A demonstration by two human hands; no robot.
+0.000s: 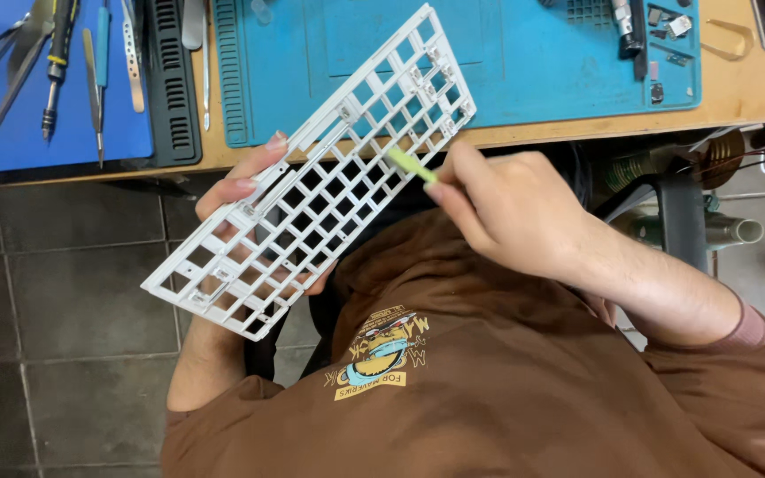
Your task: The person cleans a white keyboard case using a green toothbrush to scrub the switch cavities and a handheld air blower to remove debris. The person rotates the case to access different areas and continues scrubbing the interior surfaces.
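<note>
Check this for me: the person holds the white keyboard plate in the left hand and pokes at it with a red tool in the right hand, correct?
Not quite. In the head view the tool is light green, not red. The rest holds: the left hand grips the white keyboard plate, and the right hand brings the tool to it.

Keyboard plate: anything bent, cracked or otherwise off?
Nothing stands out. The white keyboard plate looks flat, its grid unbroken where visible. The left hand holds it tilted off the desk edge; the right hand holds a small green tool against it.
</note>
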